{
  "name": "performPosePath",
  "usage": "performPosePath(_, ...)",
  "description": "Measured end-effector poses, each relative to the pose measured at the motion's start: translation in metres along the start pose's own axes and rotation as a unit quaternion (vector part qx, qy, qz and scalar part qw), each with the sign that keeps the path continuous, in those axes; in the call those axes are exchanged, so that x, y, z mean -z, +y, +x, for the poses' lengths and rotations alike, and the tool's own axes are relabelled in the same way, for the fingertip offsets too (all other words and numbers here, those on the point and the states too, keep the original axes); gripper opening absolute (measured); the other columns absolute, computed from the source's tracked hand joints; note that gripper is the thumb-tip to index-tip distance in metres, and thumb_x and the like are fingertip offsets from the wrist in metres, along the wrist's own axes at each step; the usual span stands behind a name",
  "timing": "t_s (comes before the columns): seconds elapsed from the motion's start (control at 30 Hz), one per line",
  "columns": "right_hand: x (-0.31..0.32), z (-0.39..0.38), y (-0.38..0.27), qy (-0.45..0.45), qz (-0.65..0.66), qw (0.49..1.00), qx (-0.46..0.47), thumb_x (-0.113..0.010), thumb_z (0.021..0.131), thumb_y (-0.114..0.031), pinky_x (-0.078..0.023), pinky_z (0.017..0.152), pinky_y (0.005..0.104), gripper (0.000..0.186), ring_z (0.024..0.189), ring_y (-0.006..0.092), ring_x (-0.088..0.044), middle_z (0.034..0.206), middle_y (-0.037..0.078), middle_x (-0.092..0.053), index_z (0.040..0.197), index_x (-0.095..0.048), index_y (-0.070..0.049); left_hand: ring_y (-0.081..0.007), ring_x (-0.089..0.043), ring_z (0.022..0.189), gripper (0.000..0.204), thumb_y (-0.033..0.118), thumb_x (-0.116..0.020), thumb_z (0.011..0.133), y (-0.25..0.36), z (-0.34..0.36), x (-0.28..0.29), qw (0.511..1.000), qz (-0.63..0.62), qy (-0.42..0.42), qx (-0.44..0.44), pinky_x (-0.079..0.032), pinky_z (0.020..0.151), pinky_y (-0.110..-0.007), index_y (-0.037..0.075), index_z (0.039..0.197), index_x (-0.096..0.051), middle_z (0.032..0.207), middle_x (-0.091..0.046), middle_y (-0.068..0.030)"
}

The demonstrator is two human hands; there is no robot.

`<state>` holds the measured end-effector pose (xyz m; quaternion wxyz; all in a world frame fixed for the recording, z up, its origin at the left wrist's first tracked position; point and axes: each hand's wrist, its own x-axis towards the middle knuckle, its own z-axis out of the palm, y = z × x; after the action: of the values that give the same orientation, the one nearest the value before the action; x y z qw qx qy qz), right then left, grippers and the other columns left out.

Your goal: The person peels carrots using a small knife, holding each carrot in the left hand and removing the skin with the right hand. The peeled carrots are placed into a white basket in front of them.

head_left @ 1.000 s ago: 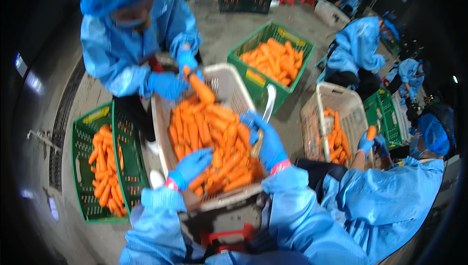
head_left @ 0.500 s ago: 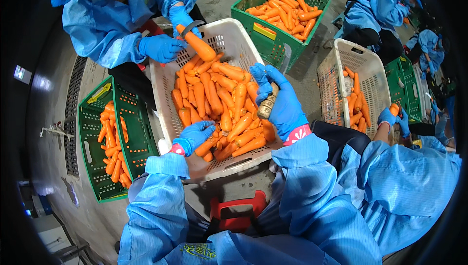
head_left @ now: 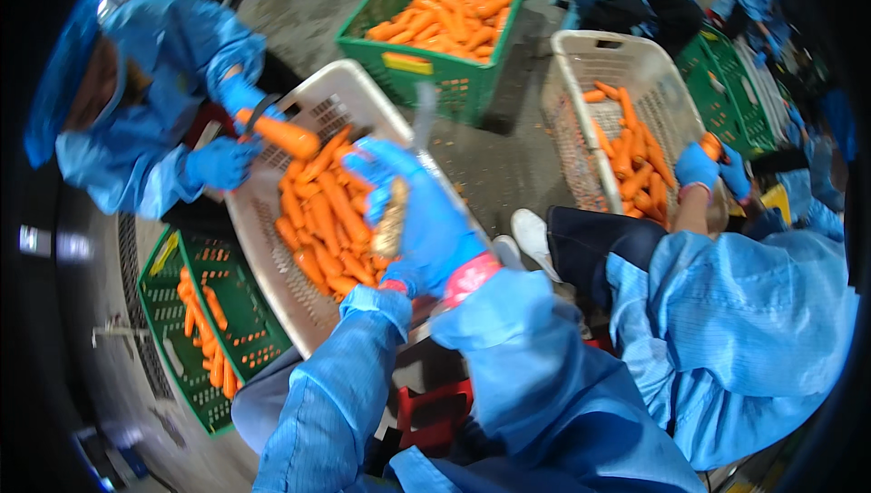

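My right hand [head_left: 437, 216], in a blue glove, is closed around the tan, worn handle of a knife [head_left: 392, 221]; a blurred grey blade rises past the fingers. Beneath it sits a pale plastic crate [head_left: 333, 85] holding many orange carrots [head_left: 327, 221]. My left hand [head_left: 406, 279], also gloved in blue, is low by the crate's near side, mostly covered by my right hand and wrist. Its fingers are hidden. At the crate's far left, a co-worker's gloved hands hold a carrot [head_left: 286, 136] and a dark tool [head_left: 263, 110].
Green crates of carrots stand beyond the pale crate [head_left: 508, 35] and at the left [head_left: 263, 316]. Another pale crate [head_left: 562, 85] with carrots is at the right, beside a seated person in blue [head_left: 744, 312] handling a carrot. A red stool [head_left: 435, 411] shows below my arms.
The view has shifted, moving the crate leftward. My left hand, earlier open over the near carrots, is now mostly behind my right wrist. The knife stays in my right hand.
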<state>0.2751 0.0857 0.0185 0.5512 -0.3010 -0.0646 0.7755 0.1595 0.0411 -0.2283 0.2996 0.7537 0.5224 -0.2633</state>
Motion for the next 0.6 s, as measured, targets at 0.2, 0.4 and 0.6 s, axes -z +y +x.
performPosePath(0.2, -0.004, 0.000, 0.000, -0.047, 0.072, 0.995, -0.056, -0.062, 0.086, -0.024, -0.043, 0.045, 0.0217, 0.029, 0.053, 0.0070, -0.052, 0.099, 0.009, -0.066, 0.110, -0.060, -0.008, -0.0322, -0.058, 0.103, 0.043, 0.042, -0.059, 0.079, 0.012, -0.010, -0.003, 0.999, 0.035, -0.034, 0.012, -0.047, 0.087, -0.041, 0.014, 0.112, -0.061, 0.113, -0.060, -0.0177)
performPosePath(0.4, -0.012, 0.012, 0.020, -0.072, 0.095, 0.988, -0.101, -0.061, 0.087, -0.024, -0.043, 0.045, 0.0207, 0.029, 0.052, 0.0063, -0.051, 0.097, 0.008, -0.066, 0.111, -0.060, -0.008, -0.0333, -0.058, 0.101, 0.048, 0.046, -0.061, 0.075, 0.007, -0.017, -0.005, 0.999, 0.024, -0.030, -0.001, -0.047, 0.086, -0.042, 0.016, 0.113, -0.060, 0.110, -0.060, -0.0183)
performPosePath(0.6, -0.017, 0.007, 0.023, -0.092, 0.101, 0.984, -0.114, -0.060, 0.088, -0.023, -0.042, 0.044, 0.0197, 0.029, 0.052, 0.0056, -0.050, 0.096, 0.007, -0.066, 0.112, -0.060, -0.008, -0.0344, -0.058, 0.099, 0.053, 0.049, -0.063, 0.071, 0.015, -0.029, 0.012, 0.999, 0.017, -0.024, -0.022, -0.047, 0.085, -0.042, 0.017, 0.114, -0.060, 0.108, -0.060, -0.0189)
